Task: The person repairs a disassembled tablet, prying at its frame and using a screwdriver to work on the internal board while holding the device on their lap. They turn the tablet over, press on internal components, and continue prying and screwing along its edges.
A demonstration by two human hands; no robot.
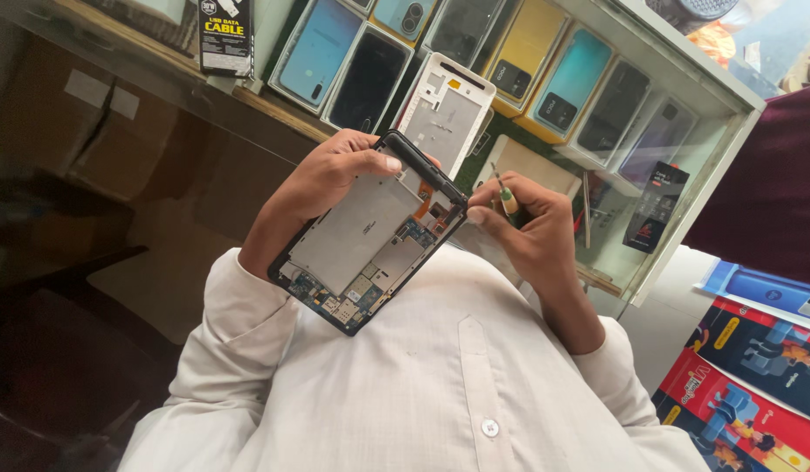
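our left hand (322, 179) fingers clamped on opened phone (370, 232) | our right hand (523, 227) beside phone, fingers pinched on screwdriver (506, 198) | white back cover (446, 114) above phone

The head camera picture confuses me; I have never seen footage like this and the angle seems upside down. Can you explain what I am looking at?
There is no machine here: a person in a white shirt wears the camera on the head, so it looks down at their own two hands. The left hand holds an opened phone, back cover off, with its metal plate and circuit boards showing. The right hand grips a small screwdriver with a pale handle, its tip at the phone's upper edge. Beneath is a glass display case with phones and phone covers inside, and a white phone frame lies just beyond the hands.
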